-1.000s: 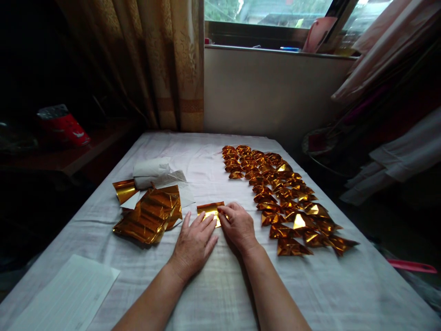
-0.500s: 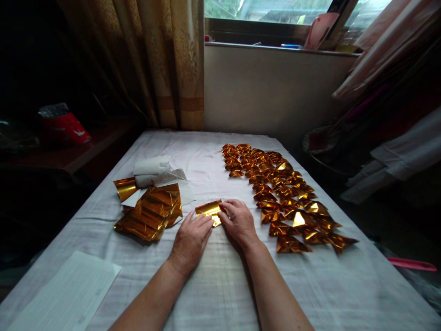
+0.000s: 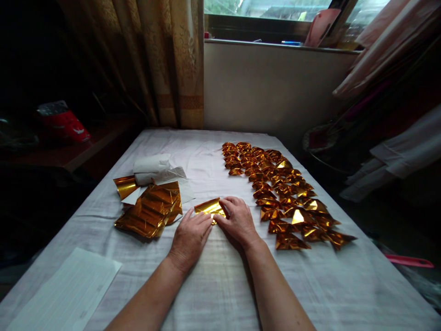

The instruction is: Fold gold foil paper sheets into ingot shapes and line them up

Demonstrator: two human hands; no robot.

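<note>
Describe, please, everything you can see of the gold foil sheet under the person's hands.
The gold foil sheet is shiny, metallic orange-gold, creased and seemingly partly folded into a rough rectangle. It lies nearly flat on the white cloth near the table's middle, between the stack of unfolded sheets and the rows of folded pieces, touching neither. The left hand presses its near edge; the right hand covers its right end.

A home room: patterned curtains by a window, clothes hanging beside a cloth-covered table.
</note>
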